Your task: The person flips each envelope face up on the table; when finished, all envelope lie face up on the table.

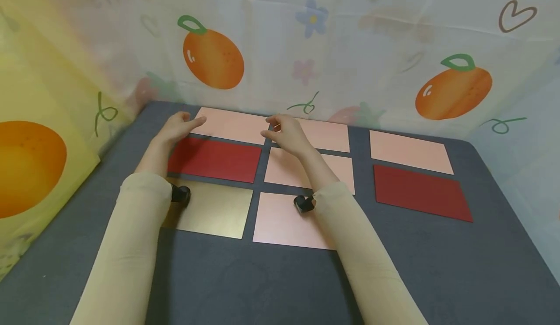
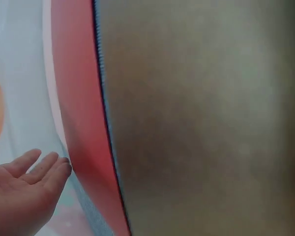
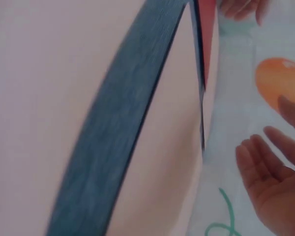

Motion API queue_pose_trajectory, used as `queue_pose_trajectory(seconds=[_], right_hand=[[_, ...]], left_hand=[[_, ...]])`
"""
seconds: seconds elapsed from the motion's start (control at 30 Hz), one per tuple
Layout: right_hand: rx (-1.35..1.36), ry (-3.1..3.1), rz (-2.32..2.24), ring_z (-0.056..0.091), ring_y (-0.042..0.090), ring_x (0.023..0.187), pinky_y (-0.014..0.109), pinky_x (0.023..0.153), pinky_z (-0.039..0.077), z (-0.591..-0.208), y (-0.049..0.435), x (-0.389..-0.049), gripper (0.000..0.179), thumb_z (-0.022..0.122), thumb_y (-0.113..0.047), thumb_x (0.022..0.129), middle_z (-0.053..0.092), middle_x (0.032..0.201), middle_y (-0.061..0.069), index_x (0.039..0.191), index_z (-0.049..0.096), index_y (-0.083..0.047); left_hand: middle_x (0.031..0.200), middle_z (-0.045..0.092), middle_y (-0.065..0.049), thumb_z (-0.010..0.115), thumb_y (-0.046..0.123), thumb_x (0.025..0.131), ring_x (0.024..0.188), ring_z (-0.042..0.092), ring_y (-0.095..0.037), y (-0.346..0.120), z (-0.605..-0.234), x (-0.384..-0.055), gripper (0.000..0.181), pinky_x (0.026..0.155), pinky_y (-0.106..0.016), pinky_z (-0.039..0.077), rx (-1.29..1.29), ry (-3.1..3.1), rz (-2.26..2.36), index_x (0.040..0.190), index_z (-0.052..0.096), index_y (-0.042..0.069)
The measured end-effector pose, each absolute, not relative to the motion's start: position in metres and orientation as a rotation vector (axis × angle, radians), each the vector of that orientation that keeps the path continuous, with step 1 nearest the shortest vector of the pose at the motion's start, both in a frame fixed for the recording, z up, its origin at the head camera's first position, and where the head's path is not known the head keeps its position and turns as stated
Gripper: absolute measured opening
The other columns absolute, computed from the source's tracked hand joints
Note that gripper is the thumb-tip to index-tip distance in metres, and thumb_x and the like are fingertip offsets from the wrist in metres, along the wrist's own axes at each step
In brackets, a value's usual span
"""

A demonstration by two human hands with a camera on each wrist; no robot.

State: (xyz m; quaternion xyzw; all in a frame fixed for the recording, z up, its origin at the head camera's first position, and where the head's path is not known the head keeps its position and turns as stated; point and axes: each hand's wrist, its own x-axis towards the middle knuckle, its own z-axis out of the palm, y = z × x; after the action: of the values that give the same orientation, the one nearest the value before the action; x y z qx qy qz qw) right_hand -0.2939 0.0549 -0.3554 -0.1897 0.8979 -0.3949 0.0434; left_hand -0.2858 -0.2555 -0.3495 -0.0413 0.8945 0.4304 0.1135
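Observation:
My left hand is at the left end of the back-left pink card, fingers loosely bent and nothing in them. Before it lies a red card, and nearer me a gold card, partly behind my left wrist. Over the left end of the back-middle pink card is my right hand, thumb and fingers apart around empty space. Below that hand come a middle pink card and a front pink card, both partly covered by my right arm. In the left wrist view the left palm shows bare.
Farther right lie another pink card and a second red card. All the cards rest flat on a dark grey table. A printed curtain with oranges and flowers hangs along the table's back and sides.

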Motion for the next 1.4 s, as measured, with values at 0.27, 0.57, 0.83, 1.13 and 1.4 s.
queue_pose_trajectory(seconds=[0.27, 0.57, 0.83, 1.13, 1.4], right_hand=[[-0.492, 2.671, -1.11, 0.057, 0.028, 0.122, 0.041, 0.103, 0.05, -0.363, 0.033, -0.293, 0.052, 0.066, -0.028, 0.094, 0.059, 0.135, 0.016, 0.138, 0.053, -0.002], [-0.443, 2.66, -1.084, 0.057, 0.029, 0.12, 0.041, 0.104, 0.05, -0.373, 0.027, -0.292, 0.054, 0.067, -0.023, 0.093, 0.061, 0.133, 0.017, 0.138, 0.052, 0.002], [-0.442, 2.629, -1.136, 0.053, 0.03, 0.13, 0.041, 0.11, 0.046, -0.373, 0.028, -0.29, 0.052, 0.065, -0.021, 0.094, 0.057, 0.139, 0.018, 0.139, 0.052, 0.001], [-0.399, 2.625, -1.192, 0.055, 0.029, 0.128, 0.041, 0.109, 0.047, -0.375, 0.031, -0.29, 0.051, 0.066, -0.018, 0.093, 0.059, 0.138, 0.017, 0.138, 0.054, 0.001], [-0.383, 2.641, -1.192, 0.057, 0.028, 0.123, 0.04, 0.105, 0.049, -0.375, 0.033, -0.289, 0.047, 0.066, -0.015, 0.093, 0.061, 0.134, 0.016, 0.136, 0.056, 0.001]], left_hand=[[0.163, 0.011, -0.028, 0.051, 0.048, 0.098, 0.15, 0.018, -0.047, -0.258, -0.358, -0.287, 0.09, 0.121, -0.062, 0.022, -0.164, 2.625, 1.244, 0.155, 0.008, -0.007], [0.162, 0.015, -0.03, 0.055, 0.032, 0.099, 0.149, 0.021, -0.047, -0.26, -0.362, -0.291, 0.08, 0.121, -0.06, 0.023, -0.196, 2.608, 1.26, 0.155, 0.011, -0.006], [0.162, 0.018, -0.029, 0.051, 0.014, 0.1, 0.151, 0.021, -0.043, -0.261, -0.361, -0.29, 0.068, 0.125, -0.055, 0.018, -0.213, 2.53, 1.416, 0.155, 0.016, -0.006], [0.16, 0.024, -0.028, 0.035, -0.008, 0.092, 0.149, 0.025, -0.037, -0.267, -0.364, -0.291, 0.061, 0.104, -0.037, 0.035, -0.242, 2.539, 1.475, 0.152, 0.026, -0.006], [0.152, 0.042, -0.026, 0.054, -0.003, 0.093, 0.142, 0.04, -0.039, -0.272, -0.366, -0.289, 0.053, 0.088, -0.024, 0.043, -0.26, 2.688, 1.37, 0.146, 0.044, -0.001]])
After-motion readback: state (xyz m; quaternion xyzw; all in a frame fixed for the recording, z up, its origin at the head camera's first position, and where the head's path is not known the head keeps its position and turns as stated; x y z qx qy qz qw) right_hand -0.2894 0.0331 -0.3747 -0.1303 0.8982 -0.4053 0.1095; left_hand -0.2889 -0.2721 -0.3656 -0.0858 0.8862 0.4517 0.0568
